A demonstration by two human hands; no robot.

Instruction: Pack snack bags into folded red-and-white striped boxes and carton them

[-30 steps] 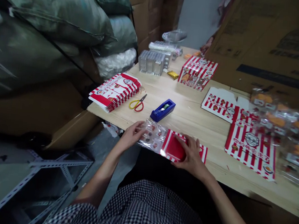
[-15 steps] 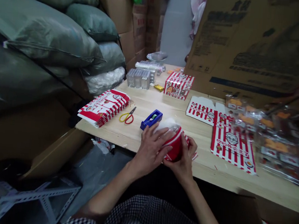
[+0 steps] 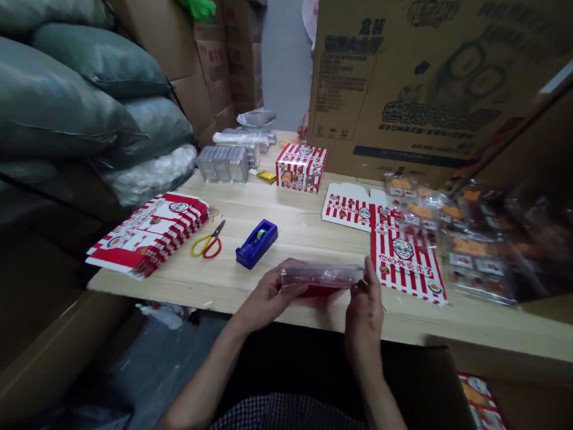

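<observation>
Held level over the front of the table is a flat clear plastic package [image 3: 322, 274] with red showing under it, its lower part blurred. My left hand [image 3: 266, 298] grips its left end, thumb along the near side. At the other end, my right hand [image 3: 365, 315] has its fingers closed about the corner. Just beyond my left hand stands a blue tape dispenser [image 3: 256, 243]. Scissors [image 3: 208, 239] with yellow and red handles lie further left. Right of my right hand are flat red-and-white striped cartons [image 3: 407, 264].
A stack of folded striped cartons [image 3: 149, 233] sits at the table's left edge. Behind are clear plastic boxes [image 3: 223, 163], a yellow packet [image 3: 266, 176] and an assembled striped box [image 3: 301, 168]. Clear food-toy packs [image 3: 483, 262] lie right. A big cardboard box [image 3: 338, 136] stands behind; sacks [image 3: 99, 65] pile left.
The red-and-clear package has turned from tilted to level between my hands. My hands have moved apart to its two ends. The whole view has swung to the right.
</observation>
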